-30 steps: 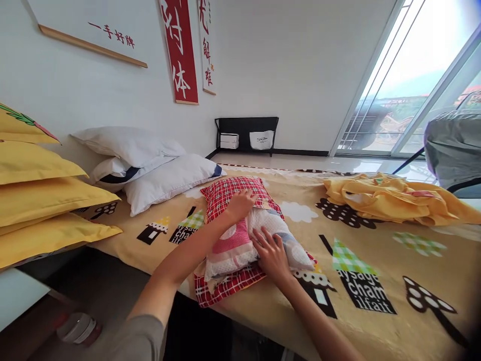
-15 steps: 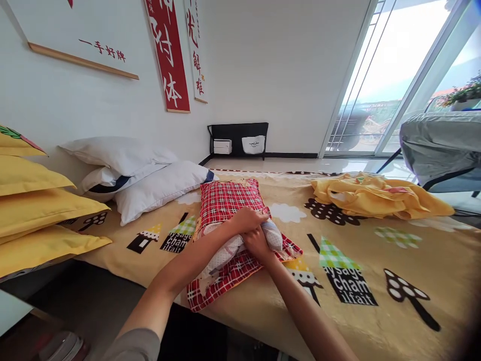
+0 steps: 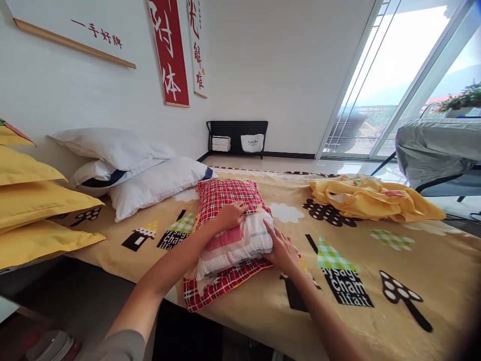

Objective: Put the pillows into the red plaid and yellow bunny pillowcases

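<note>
A white patterned pillow point(image 3: 235, 244) lies half inside a red plaid pillowcase point(image 3: 224, 193) on the tan printed blanket point(image 3: 376, 260). My left hand point(image 3: 230, 214) rests on the pillow's far end at the pillowcase opening, fingers curled on the plaid edge. At the pillow's right end my right hand point(image 3: 282, 248) presses against it, its fingers flat on the fabric. The plaid pillowcase's lower flap point(image 3: 221, 283) spreads out beneath the pillow toward the bed's near edge.
Three white pillows point(image 3: 124, 165) lie at the wall on the left. Yellow pillows point(image 3: 37, 210) are stacked at the far left. A crumpled yellow cloth point(image 3: 372, 198) lies at the right on the bed. A black shelf point(image 3: 236, 136) stands by the far wall, a grey covered object point(image 3: 436, 150) by the window.
My hands, bunched together on the pillow's right end half a second ago, have parted. The pillow now lies flatter and more squared up on the pillowcase.
</note>
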Tool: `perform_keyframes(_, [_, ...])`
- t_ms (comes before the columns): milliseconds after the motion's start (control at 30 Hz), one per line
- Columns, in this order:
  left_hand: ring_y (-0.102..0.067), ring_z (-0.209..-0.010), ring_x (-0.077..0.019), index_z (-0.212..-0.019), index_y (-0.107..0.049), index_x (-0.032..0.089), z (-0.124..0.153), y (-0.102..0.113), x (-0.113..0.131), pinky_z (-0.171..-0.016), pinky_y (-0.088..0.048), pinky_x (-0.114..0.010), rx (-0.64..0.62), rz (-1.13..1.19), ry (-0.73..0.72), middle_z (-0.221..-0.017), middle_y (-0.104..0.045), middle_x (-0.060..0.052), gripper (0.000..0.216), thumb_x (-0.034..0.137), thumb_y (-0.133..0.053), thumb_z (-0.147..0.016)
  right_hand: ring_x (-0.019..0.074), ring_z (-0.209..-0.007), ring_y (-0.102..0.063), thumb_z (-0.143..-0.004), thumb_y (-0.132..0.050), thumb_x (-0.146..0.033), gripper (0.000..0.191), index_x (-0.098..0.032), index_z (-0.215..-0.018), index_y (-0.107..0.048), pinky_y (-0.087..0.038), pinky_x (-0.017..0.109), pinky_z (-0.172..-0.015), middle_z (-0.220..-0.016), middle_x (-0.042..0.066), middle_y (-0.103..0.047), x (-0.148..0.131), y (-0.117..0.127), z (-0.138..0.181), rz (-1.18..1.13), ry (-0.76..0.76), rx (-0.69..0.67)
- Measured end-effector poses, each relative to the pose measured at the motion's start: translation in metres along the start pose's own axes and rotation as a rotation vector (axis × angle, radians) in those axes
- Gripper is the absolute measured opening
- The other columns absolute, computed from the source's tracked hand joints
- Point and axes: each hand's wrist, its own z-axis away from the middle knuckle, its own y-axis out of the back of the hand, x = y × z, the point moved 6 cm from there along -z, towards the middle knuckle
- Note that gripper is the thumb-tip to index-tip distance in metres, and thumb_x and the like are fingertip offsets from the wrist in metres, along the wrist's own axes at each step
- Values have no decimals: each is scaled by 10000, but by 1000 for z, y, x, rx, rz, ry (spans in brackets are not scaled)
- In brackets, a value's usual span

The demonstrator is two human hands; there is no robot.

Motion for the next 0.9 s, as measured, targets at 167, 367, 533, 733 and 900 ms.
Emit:
perform_keyframes(167, [-640,-959,-218,-1238,-517,168,-39,4,9,-765,-502,-308,1,-32,5,-1153,-626,-121,354,139,-404,-904,310,-1192,-477,-727,-604,-148,740,-238,-1436,-412,-358,428,-962,-1301,158,-545,-55,15,-18,120,159,43])
perform_keyframes(367, [-662,-903,-211,-1057,-623,237,-79,5,21,-748,-480,-282,-107,-48,-114,-953,-709,-61,227,199,-483,-883,304,-1273,-392,-799,-484,-70,617,-178,-1404,-445,-314,454,-994,-1295,198,-543,-93,17,-20,236,327,49])
perform_keyframes(533, [-668,-878,-208,-1026,-634,240,-75,2,56,-706,-466,-257,-155,-57,-213,-912,-720,-54,195,240,-504,-881,274,-1186,-488,-856,-450,-99,483,-193,-1324,-527,-308,431,-1016,-1231,166,-598,-91,-2,-40,250,301,0])
perform_keyframes(733, [-654,-910,-204,-1070,-612,220,-32,3,39,-752,-480,-278,-131,-62,-202,-992,-698,-61,231,199,-464,-894,303,-1109,-553,-841,-453,-79,441,-100,-1267,-565,-358,454,-965,-1172,225,-625,-61,-18,-38,259,114,-2])
perform_keyframes(900, [-575,-1042,-230,-1167,-565,176,36,7,-35,-889,-469,-328,82,-48,33,-1118,-609,-95,342,144,-486,-836,345,-1236,-485,-804,-571,-242,743,-169,-1486,-285,-395,472,-940,-1377,229,-490,-12,-7,13,209,-69,26])
